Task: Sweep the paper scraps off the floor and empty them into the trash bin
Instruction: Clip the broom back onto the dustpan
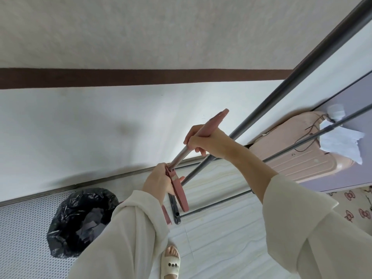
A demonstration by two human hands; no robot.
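Trash bin (80,222) left of rack (211,190); suitcase (298,152) right

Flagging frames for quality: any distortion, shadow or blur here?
Head view: wide-angle bending curves the brown wall band and skirting; soft shadows fall on the wall above the trash bin; both hands and the broom handle stay sharp.

We see a pale tiled floor (217,234) — black-bagged trash bin (80,222) left, grey rack's base (211,206) beside it, pink suitcase (298,158) far right.
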